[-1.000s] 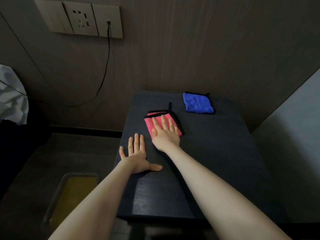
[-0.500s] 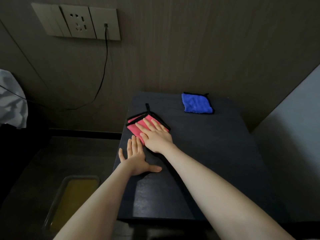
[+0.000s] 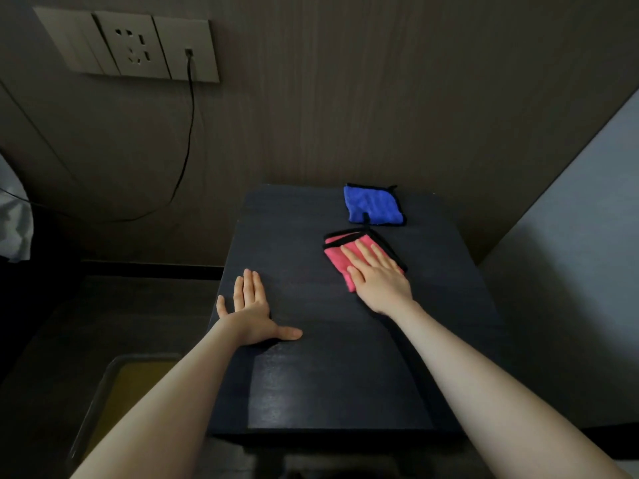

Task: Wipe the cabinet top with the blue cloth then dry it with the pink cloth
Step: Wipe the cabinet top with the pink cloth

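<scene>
The dark cabinet top (image 3: 311, 382) fills the middle of the head view. A folded pink cloth (image 3: 337, 257) with black trim lies on its right half, and my right hand (image 3: 378, 278) presses flat on it with straight fingers. Just behind it, near the wall, the folded blue cloth (image 3: 371, 205) lies untouched. My left hand (image 3: 252, 311) rests flat on the cabinet's left edge, fingers straight and thumb spread, holding nothing.
A wall socket panel (image 3: 138, 46) with a black cable (image 3: 188, 140) hangs at the upper left. A bin with a yellow liner (image 3: 131, 385) stands on the floor left of the cabinet. A pale wall (image 3: 570, 271) closes in on the right.
My right hand has slid the pink cloth from the cabinet's left side across to the right, close to the blue cloth. My left hand has stayed in place.
</scene>
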